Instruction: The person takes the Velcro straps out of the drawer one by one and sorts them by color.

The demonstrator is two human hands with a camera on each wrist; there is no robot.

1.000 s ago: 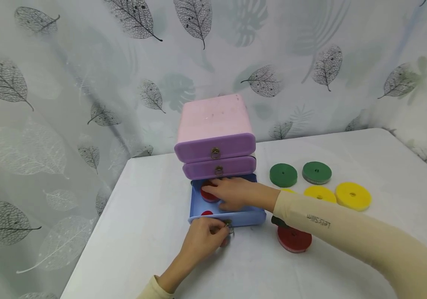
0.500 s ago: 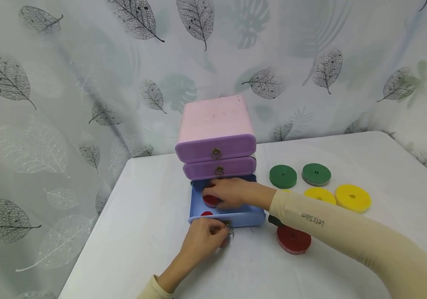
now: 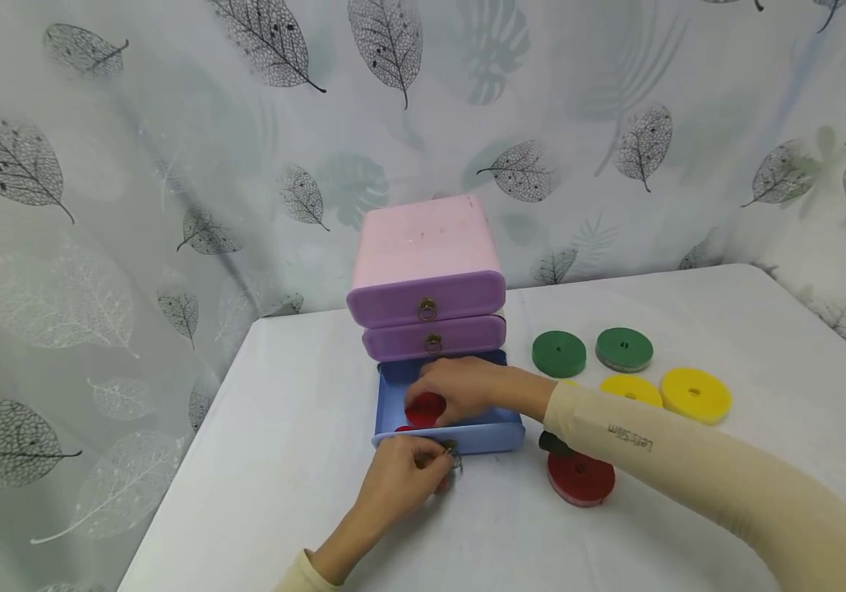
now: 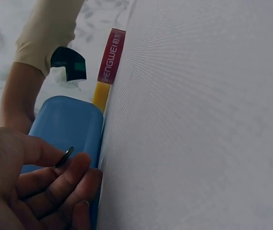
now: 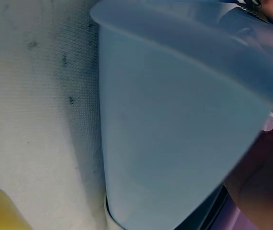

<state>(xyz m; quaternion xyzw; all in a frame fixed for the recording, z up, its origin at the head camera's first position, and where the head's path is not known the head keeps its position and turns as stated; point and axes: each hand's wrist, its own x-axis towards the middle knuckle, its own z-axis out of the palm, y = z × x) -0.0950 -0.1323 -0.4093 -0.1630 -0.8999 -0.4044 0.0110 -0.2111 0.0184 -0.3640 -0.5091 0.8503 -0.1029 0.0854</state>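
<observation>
A blue drawer (image 3: 482, 441) stands pulled out at the bottom of a pink cabinet (image 3: 423, 238). My left hand (image 3: 396, 477) pinches the drawer's ring pull (image 4: 65, 157) between thumb and fingers, as the left wrist view shows. Inside the drawer, my right hand (image 3: 461, 386) grips a red roll of tape (image 3: 425, 409), thumb on the near side. Part of another red roll (image 3: 404, 428) peeks over the drawer front at the left. In the right wrist view the drawer's side wall (image 5: 174, 120) hides the fingers and the roll.
Two purple drawer fronts (image 3: 430, 299) sit shut above. On the white table at the right lie green rolls (image 3: 559, 353), yellow rolls (image 3: 695, 395) and a red roll (image 3: 580, 478). My right sleeve (image 3: 659, 444) passes over that side and partly covers a yellow roll. A leaf-patterned curtain hangs behind.
The right hand has drawn the red roll from the drawer's back toward its front, close to the other red roll. My left hand keeps its hold on the ring pull.
</observation>
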